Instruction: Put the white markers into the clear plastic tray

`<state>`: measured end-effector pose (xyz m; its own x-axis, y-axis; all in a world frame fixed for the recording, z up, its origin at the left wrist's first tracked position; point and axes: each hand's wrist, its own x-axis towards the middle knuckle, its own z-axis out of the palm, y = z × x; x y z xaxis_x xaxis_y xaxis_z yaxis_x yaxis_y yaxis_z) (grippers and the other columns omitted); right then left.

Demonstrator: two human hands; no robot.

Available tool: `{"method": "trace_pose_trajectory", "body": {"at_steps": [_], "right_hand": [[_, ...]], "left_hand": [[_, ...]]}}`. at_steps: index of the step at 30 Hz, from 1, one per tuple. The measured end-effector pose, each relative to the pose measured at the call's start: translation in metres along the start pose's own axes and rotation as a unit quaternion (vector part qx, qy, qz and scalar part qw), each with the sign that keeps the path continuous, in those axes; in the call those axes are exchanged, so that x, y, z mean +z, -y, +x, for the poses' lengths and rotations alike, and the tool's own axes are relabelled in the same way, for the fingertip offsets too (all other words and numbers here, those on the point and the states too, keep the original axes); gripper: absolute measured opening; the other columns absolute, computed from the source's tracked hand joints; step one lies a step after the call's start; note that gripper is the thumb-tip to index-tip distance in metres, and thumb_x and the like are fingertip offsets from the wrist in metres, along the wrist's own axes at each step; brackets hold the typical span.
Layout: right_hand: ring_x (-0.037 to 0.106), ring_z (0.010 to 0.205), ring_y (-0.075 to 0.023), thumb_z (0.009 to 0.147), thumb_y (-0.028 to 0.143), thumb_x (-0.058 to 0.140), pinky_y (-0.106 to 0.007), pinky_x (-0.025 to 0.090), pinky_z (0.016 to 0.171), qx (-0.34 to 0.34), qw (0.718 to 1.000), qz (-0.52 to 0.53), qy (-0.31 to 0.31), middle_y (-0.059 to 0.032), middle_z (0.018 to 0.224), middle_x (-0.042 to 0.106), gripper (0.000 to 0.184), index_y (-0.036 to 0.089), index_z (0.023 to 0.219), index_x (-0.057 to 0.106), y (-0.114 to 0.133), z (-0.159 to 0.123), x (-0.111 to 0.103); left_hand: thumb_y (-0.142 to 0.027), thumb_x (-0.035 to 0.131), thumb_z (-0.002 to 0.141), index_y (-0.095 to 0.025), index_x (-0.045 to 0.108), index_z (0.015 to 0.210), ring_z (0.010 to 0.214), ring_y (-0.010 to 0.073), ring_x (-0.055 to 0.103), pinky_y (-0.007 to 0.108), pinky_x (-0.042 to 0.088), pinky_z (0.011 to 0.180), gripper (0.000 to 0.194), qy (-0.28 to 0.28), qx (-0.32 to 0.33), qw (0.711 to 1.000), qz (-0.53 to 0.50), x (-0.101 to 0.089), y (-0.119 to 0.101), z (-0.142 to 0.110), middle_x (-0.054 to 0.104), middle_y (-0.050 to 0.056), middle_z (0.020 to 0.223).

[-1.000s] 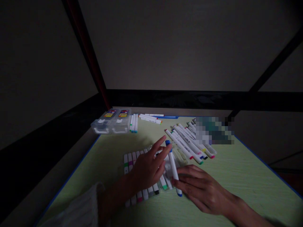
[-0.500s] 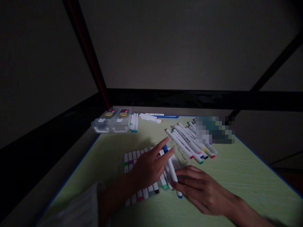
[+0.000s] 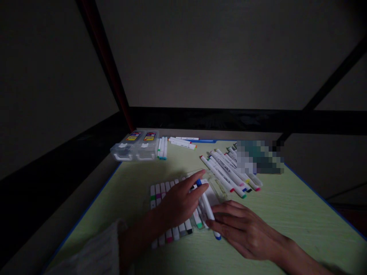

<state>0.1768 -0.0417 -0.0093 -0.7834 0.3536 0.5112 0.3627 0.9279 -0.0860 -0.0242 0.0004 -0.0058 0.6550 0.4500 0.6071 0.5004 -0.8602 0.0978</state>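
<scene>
A white marker (image 3: 208,206) with blue ends slants over the right part of a clear marker case. My left hand (image 3: 183,198) reaches across the case, its thumb and a finger closed around the marker's upper blue end. Lower down, my right hand (image 3: 249,227) grips the same marker near its bottom blue tip, fingertips on the barrel. Beneath my left hand, a row of white markers (image 3: 157,191) with coloured bands lies in the case, partly hidden by the hand and wrist. A green-tipped marker (image 3: 197,218) lies just left of the held one.
Loose white markers (image 3: 222,172) lie in a pile at the right. Farther back are two clear cases (image 3: 134,147) with handles, a few upright-lying markers (image 3: 162,148) and several more markers (image 3: 182,143). A pixelated patch covers something at the right. The pale green table (image 3: 298,214) has blue edges.
My left hand's finger and thumb have come closer together on the marker's upper blue end. My right hand and the marker have hardly moved.
</scene>
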Motion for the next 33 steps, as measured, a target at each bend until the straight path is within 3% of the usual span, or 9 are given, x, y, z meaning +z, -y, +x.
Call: {"method": "trace_pose_trajectory", "body": {"at_steps": [13,21,33], "right_hand": [[0.055,0.089,-0.0168,0.089,0.015,0.036,-0.029,0.045,0.073,0.004,0.999,-0.034,-0.02,-0.006,0.084,0.067,0.026,0.011,0.103,0.058,0.0021,0.0027,-0.001],[0.055,0.091,-0.0163,0.088,0.019,0.039,-0.031,0.044,0.075,0.01,0.998,-0.059,-0.006,-0.0044,0.087,0.067,0.026,0.015,0.107,0.057,0.0015,-0.0009,0.0002],[0.056,0.089,-0.0162,0.089,0.023,0.039,-0.029,0.044,0.074,0.01,0.997,-0.072,-0.02,-0.0045,0.087,0.067,0.025,0.014,0.103,0.058,0.0009,-0.0002,0.0005]], "left_hand": [[-0.001,0.039,0.075,-0.012,0.052,0.105,0.108,0.0188,0.053,0.029,0.048,0.089,0.034,-0.035,-0.026,0.999,0.004,0.0026,0.001,-0.0009,0.046,0.016,0.125],[0.002,0.039,0.075,-0.014,0.048,0.108,0.113,0.0199,0.048,0.032,0.048,0.089,0.038,-0.076,-0.034,0.995,-0.059,0.0061,0.001,-0.0026,0.028,0.018,0.138],[0.003,0.035,0.077,-0.014,0.048,0.109,0.114,0.0193,0.048,0.03,0.047,0.09,0.039,-0.059,-0.05,0.993,-0.095,0.0052,0.0028,-0.0031,0.032,0.017,0.133]]}}
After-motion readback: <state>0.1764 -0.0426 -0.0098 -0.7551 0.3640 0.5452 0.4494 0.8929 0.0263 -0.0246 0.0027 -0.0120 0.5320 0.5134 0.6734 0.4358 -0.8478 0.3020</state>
